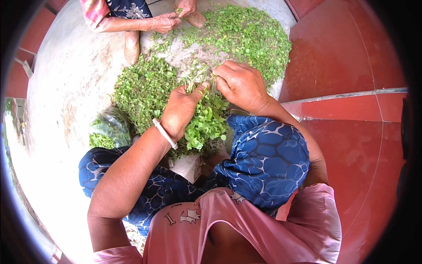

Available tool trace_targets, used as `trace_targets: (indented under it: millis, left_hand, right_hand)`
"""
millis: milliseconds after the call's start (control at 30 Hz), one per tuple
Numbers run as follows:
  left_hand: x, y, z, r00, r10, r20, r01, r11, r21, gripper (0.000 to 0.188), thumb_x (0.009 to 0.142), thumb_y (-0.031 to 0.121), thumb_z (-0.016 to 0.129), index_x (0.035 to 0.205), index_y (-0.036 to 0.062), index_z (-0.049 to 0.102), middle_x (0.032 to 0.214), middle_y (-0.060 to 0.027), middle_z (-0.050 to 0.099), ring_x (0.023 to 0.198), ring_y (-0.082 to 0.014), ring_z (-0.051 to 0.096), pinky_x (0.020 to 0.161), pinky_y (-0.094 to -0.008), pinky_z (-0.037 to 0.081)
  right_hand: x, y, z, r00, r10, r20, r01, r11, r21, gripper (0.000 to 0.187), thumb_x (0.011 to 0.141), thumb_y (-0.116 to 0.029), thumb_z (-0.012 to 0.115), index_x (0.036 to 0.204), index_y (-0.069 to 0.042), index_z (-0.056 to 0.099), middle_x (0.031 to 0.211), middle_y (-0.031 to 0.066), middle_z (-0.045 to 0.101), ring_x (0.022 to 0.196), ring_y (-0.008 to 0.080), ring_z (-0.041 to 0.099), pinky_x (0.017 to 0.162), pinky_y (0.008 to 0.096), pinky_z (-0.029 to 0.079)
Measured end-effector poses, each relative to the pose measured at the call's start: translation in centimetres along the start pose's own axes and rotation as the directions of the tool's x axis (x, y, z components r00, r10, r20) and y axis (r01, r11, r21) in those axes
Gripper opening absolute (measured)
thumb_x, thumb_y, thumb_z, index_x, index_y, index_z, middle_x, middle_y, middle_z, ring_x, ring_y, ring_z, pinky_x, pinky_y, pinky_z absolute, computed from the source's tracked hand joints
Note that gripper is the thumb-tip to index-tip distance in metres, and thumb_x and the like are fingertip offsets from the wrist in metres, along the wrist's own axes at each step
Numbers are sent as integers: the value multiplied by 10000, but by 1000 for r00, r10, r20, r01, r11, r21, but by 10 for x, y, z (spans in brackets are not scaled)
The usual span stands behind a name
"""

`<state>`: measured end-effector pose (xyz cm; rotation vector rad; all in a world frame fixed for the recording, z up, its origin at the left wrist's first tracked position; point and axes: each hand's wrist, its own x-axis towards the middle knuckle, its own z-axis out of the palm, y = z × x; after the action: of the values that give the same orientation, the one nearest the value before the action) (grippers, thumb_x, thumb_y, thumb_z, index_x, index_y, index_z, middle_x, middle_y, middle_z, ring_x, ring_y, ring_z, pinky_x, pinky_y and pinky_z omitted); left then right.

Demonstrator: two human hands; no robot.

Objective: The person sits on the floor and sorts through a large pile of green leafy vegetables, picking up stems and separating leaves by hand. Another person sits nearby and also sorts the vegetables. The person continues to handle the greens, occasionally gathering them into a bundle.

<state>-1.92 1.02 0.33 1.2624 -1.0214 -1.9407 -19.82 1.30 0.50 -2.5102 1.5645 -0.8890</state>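
A bunch of leafy green herbs (205,121) hangs from my left hand (182,107), its leaves down toward my lap and its pale stems (195,75) pointing away from me. The fingers of that hand are wrapped round the stems, the thumb on top; a white bangle circles the wrist. Close beside it on the right, my right hand (241,83) is curled, thumb and forefinger pinching the thin stem ends. Below and beyond both hands lies a heap of the same greens (147,90) on the ground.
A larger spread of greens (246,33) covers the ground at the far right. A clear plastic bag of greens (110,128) stands by my left knee. Across from me, another person's hands (169,20) hold a small sprig. Red tiled steps (343,105) rise on the right.
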Motion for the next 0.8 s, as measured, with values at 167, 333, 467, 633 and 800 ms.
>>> trace_targets:
  millis: [167,333,467,633,800]
  left_hand:
    - [-1,1,5,999,-12,46,15,998,-63,197,878,212,633,999,57,626,836,5,635,718,-74,540,653,-250,449]
    - [5,-8,0,999,12,46,-14,999,46,165,886,192,619,977,54,633,838,-5,637,720,-78,550,663,-253,456]
    - [10,-14,-4,999,7,47,-10,998,58,146,902,159,584,963,37,636,847,-12,639,739,-77,544,679,-243,445]
    - [12,-17,-4,988,151,-37,-136,954,267,159,866,110,544,954,-1,616,705,11,553,628,-70,436,573,-250,375]
    - [9,3,-4,983,73,-168,-30,968,247,222,829,150,557,975,-17,569,781,-4,535,699,-100,431,666,-246,381]
  right_hand:
    - [-1,1,2,1000,-11,11,11,999,-38,89,768,-123,589,753,-72,518,719,89,539,683,291,590,606,404,478]
    - [-1,1,2,1000,-20,22,22,998,-63,84,760,-123,592,749,-72,526,716,84,542,687,282,595,609,397,482]
    - [-2,0,2,999,-6,33,8,998,-60,87,759,-127,593,752,-70,527,718,86,543,690,279,597,610,394,482]
    - [-7,0,2,995,5,98,-1,999,-40,70,752,-110,584,759,-70,527,721,91,542,689,287,593,617,408,480]
    - [-10,4,0,991,3,133,0,1000,-19,81,770,-111,592,833,-81,551,734,100,532,705,324,568,618,420,457]
